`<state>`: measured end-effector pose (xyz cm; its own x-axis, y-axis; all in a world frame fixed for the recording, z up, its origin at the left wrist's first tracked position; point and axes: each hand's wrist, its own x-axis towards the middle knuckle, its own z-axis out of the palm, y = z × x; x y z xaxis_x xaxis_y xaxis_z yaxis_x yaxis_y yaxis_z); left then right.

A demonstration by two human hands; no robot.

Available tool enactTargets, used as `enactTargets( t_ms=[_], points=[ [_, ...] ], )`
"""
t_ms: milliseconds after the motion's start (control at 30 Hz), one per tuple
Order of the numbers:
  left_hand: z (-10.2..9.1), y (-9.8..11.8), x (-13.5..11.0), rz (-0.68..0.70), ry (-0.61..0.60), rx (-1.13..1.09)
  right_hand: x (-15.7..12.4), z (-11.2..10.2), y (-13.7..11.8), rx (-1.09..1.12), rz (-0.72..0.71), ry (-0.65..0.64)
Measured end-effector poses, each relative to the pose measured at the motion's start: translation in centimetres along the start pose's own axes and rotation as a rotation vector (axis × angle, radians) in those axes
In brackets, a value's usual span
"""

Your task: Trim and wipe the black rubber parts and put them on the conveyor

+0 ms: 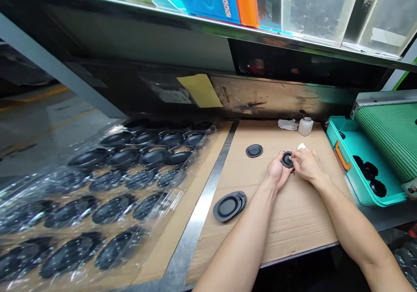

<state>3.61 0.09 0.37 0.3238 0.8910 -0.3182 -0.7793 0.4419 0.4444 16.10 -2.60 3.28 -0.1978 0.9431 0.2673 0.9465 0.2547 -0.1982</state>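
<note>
Cupping a round black rubber disc, left hand half-closed, curled right hand pressing it.

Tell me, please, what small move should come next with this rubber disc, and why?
I'd probably turn the black rubber disc slightly in the left hand: the right hand touches only one part of it, with a white wipe beside its fingers, so turning would bring another part within reach.
</note>
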Motion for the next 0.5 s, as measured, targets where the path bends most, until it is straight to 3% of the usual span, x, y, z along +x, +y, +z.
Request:
enactTargets(
  t_ms=[167,300,500],
  points=[
    [0.1,1.3,-0.3,-0.029,0.043,-0.111,-0.1,-0.6,3.1,-0.073,0.267,0.194],
    [0.4,2.0,-1.0,-0.025,0.008,-0.267,0.1,-0.4,4.7,-0.039,0.320,0.255],
    [0.8,2.3,-1.6,-0.117,-0.021,-0.324,0.2,-0.3,5.5,-0.011,0.363,0.280]
  ],
)
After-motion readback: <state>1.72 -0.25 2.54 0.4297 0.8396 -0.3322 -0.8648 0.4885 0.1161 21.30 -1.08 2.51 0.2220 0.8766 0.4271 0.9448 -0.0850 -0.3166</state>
